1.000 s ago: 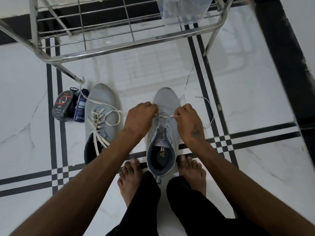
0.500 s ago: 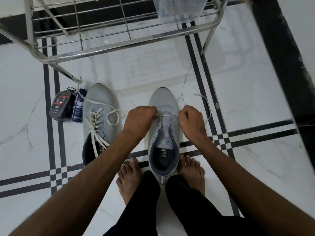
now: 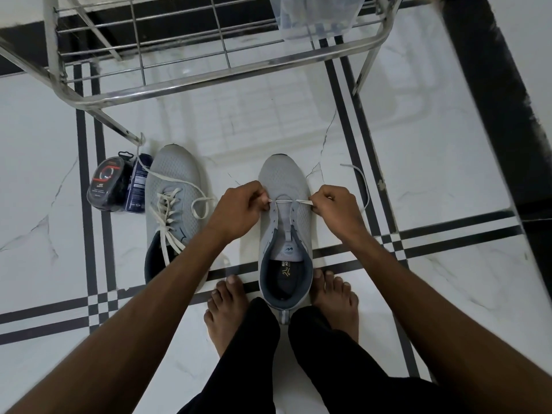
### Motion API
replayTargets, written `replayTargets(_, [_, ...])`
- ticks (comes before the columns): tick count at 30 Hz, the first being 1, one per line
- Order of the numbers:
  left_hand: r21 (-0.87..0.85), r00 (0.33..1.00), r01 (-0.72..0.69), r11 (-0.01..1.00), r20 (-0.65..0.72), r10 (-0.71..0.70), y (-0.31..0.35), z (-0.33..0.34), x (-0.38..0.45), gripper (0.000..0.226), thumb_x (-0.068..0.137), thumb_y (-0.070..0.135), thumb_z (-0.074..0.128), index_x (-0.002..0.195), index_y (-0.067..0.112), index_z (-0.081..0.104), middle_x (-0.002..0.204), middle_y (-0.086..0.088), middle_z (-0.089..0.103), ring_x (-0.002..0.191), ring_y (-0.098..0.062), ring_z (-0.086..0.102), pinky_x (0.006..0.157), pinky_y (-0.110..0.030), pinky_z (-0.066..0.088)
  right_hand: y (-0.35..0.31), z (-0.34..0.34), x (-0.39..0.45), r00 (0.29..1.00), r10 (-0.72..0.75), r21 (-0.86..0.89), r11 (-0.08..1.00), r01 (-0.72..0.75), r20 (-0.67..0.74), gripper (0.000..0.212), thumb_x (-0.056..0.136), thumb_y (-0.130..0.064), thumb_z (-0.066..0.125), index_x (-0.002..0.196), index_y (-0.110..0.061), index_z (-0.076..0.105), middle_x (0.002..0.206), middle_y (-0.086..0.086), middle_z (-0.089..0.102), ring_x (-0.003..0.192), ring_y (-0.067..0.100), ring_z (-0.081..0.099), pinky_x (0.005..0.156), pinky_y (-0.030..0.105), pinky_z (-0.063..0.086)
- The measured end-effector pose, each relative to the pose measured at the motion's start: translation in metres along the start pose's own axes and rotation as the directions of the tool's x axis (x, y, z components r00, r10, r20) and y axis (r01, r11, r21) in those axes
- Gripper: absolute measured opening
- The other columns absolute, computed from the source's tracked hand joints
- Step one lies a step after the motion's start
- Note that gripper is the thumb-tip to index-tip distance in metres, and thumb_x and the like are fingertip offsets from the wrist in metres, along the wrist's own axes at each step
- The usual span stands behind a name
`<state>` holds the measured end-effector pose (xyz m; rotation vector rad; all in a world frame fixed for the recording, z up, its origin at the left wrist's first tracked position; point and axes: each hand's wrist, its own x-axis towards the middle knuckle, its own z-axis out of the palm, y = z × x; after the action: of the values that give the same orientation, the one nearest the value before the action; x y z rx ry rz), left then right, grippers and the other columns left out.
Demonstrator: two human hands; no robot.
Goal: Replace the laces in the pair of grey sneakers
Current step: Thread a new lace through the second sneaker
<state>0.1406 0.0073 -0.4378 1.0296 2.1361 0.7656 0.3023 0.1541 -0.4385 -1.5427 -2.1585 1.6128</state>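
1. White lace (image 3: pixel 283 201) spans the bottom eyelets of the grey sneaker (image 3: pixel 285 234) at frame centre.
2. The left hand (image 3: pixel 239 209) and right hand (image 3: pixel 336 210) each pinch 1 lace end.
3. Uneven pulling could leave mismatched ends or slip the lace free.

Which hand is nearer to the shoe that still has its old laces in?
Left. The left hand pinches the lace beside the laced sneaker; the right hand is across the sneaker being laced, farther away.
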Motion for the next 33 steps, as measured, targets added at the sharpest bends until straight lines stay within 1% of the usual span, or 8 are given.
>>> replayTargets(2, [-0.060, 0.999, 0.041, 0.997, 0.027, -0.040, -0.002, -0.003, 0.000, 0.017, 0.097, 0.015, 0.058, 0.083, 0.024, 0.058, 0.078, 0.016, 0.069, 0.078, 0.010, 0.062, 0.067, -0.004, 0.038, 0.002, 0.001, 0.000, 1.000, -0.002, -0.025, 1.000, 0.002, -0.003, 0.020, 0.083, -0.021, 0.058, 0.069, -0.008, 0.064, 0.066, 0.005, 0.063, 0.062, 0.011, 0.054, 0.062, 0.033, 0.046])
replayTargets(4, [-0.105, 0.997, 0.069, 0.992, 0.046, -0.065, -0.003, -0.004, 0.000, 0.021, 0.098, 0.016, 0.058, 0.080, 0.027, 0.057, 0.080, 0.017, 0.070, 0.081, 0.009, 0.064, 0.070, -0.008, 0.040, 0.005, 0.002, -0.002, 1.000, 0.000, -0.028, 1.000, 0.000, -0.001, 0.017, 0.085, -0.020, 0.061, 0.070, -0.014, 0.068, 0.066, -0.002, 0.064, 0.060, 0.008, 0.053, 0.059, 0.026, 0.042])
replayTargets(7, [-0.160, 0.994, 0.096, 0.982, 0.076, -0.085, -0.003, -0.005, 0.001, 0.024, 0.098, 0.015, 0.056, 0.078, 0.029, 0.057, 0.084, 0.014, 0.072, 0.091, -0.004, 0.070, 0.082, -0.026, 0.050, 0.007, 0.002, -0.003, 1.000, -0.008, -0.019, 1.000, 0.008, -0.014, 0.015, 0.086, -0.020, 0.062, 0.074, -0.016, 0.069, 0.073, 0.001, 0.067, 0.065, 0.009, 0.056, 0.062, 0.027, 0.044])
replayTargets(11, [-0.297, 0.986, 0.156, 0.942, 0.099, -0.132, -0.004, -0.005, 0.000, 0.018, 0.099, 0.012, 0.055, 0.082, 0.017, 0.059, 0.087, 0.000, 0.074, 0.094, -0.014, 0.072, 0.097, -0.044, 0.053, 0.004, 0.002, -0.004, 1.000, -0.021, -0.038, 0.999, 0.021, 0.001, 0.014, 0.087, -0.020, 0.060, 0.077, -0.014, 0.068, 0.077, 0.003, 0.067, 0.069, 0.014, 0.058, 0.066, 0.031, 0.047])
replayTargets(13, [-0.350, 0.982, 0.183, 0.919, 0.099, -0.158, -0.005, -0.004, 0.001, 0.017, 0.100, 0.011, 0.053, 0.084, 0.014, 0.059, 0.087, -0.002, 0.075, 0.092, -0.013, 0.073, 0.096, -0.043, 0.055, 0.002, 0.002, -0.004, 0.999, -0.030, -0.053, 0.998, 0.031, 0.011, 0.015, 0.088, -0.020, 0.058, 0.078, -0.014, 0.067, 0.079, 0.002, 0.068, 0.075, 0.017, 0.062, 0.068, 0.030, 0.048])
replayTargets(16, [-0.425, 0.976, 0.217, 0.879, 0.109, -0.188, -0.007, -0.003, 0.002, 0.020, 0.100, 0.009, 0.050, 0.083, 0.015, 0.057, 0.084, -0.001, 0.076, 0.093, -0.015, 0.073, 0.095, -0.040, 0.056, -0.001, 0.004, -0.005, 0.998, -0.066, -0.082, 0.994, 0.067, 0.008, 0.013, 0.089, -0.020, 0.060, 0.079, -0.014, 0.066, 0.081, -0.003, 0.067, 0.082, 0.012, 0.063, 0.068, 0.021, 0.046])
replayTargets(23, [-0.522, 0.969, 0.244, 0.817, 0.104, -0.223, -0.011, 0.000, 0.004, 0.022, 0.099, 0.013, 0.037, 0.081, 0.012, 0.050, 0.087, -0.010, 0.076, 0.090, -0.021, 0.073, 0.092, -0.042, 0.057, -0.005, 0.001, -0.004, 0.986, -0.130, -0.104, 0.985, 0.141, 0.101, 0.019, 0.093, -0.022, 0.064, 0.074, -0.019, 0.065, 0.075, -0.011, 0.063, 0.075, 0.000, 0.057, 0.068, 0.015, 0.037])
replayTargets(33, [-0.525, 0.971, 0.235, 0.818, 0.082, -0.226, -0.007, 0.000, 0.003, 0.025, 0.102, 0.012, 0.034, 0.083, 0.008, 0.048, 0.087, -0.012, 0.076, 0.088, -0.020, 0.073, 0.085, -0.033, 0.057, -0.006, 0.002, 0.000, 0.982, -0.129, -0.175, 0.973, 0.152, 0.136, 0.017, 0.092, -0.021, 0.063, 0.079, -0.011, 0.068, 0.081, -0.003, 0.068, 0.081, 0.004, 0.058, 0.074, 0.026, 0.042])
